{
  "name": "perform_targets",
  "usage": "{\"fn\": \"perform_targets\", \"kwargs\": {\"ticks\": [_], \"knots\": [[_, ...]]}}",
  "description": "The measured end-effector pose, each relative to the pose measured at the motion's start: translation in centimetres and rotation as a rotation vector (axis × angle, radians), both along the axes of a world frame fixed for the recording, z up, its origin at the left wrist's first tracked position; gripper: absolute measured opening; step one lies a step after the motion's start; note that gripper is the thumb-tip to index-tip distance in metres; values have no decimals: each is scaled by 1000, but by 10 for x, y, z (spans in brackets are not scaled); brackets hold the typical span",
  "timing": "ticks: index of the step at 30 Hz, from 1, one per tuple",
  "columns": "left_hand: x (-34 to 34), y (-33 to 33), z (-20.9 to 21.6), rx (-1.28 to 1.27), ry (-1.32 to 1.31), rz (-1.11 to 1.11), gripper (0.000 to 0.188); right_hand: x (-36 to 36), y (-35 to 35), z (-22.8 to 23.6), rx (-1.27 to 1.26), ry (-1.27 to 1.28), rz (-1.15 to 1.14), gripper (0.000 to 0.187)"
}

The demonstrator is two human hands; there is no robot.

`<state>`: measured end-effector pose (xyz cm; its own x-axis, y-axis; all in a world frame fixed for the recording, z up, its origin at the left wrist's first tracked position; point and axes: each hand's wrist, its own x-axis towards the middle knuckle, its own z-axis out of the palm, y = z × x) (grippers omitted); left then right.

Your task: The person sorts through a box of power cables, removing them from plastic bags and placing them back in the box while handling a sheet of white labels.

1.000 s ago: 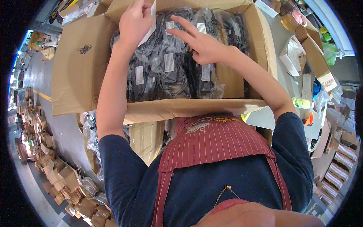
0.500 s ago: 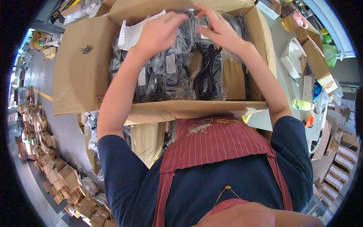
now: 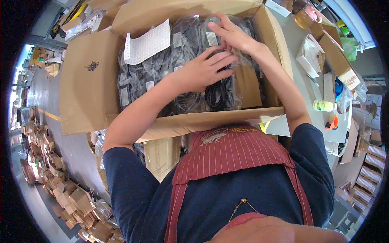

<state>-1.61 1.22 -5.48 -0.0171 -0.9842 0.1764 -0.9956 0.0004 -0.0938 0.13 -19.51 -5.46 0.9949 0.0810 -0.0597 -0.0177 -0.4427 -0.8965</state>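
An open cardboard carton (image 3: 190,120) holds several clear plastic bags (image 3: 183,49) of black items with small white labels. My left hand (image 3: 204,71) spreads its fingers over the bags near the middle right, just above a coiled black cable (image 3: 215,97). Beyond it, my right hand (image 3: 235,36) is over a bag with a white label (image 3: 212,39), its thumb and fingers apart. The fingertips of the two hands are close together, and part of the cable is hidden under my left hand. A white sheet of small stickers (image 3: 150,42) lies on the bags at the left.
The carton's left flap (image 3: 87,83) folds outward. Brown cardboard (image 3: 248,87) shows inside on the right. On the grey table stand a white box (image 3: 311,54), a green-labelled bottle (image 3: 324,105) and an orange tape roll (image 3: 332,121). Many cartons (image 3: 67,194) are piled on the floor at left.
My left hand has moved right and nearer, from beside the sticker sheet to above the cable. The sheet is now uncovered. My right hand stays near the far right bags, its fingers shifted slightly.
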Motion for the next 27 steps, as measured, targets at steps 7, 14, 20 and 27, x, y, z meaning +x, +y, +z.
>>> {"fn": "perform_targets", "kwargs": {"ticks": [7, 14, 20, 27], "knots": [[14, -3, -11, -163, -6, -94, 87, 2, -3, 3, 232, -59, -34, 73], [27, 7, 19, -336, 301, 144, 52, 17, -40, 16, 670, -78, -282, 41], [21, 5, 32, -728, 1592, 606, 29, 25, -45, 10, 673, -282, -325, 34], [35, 27, 58, -834, 2334, 558, 19, 13, -39, 26, 817, -294, -374, 31]]}}
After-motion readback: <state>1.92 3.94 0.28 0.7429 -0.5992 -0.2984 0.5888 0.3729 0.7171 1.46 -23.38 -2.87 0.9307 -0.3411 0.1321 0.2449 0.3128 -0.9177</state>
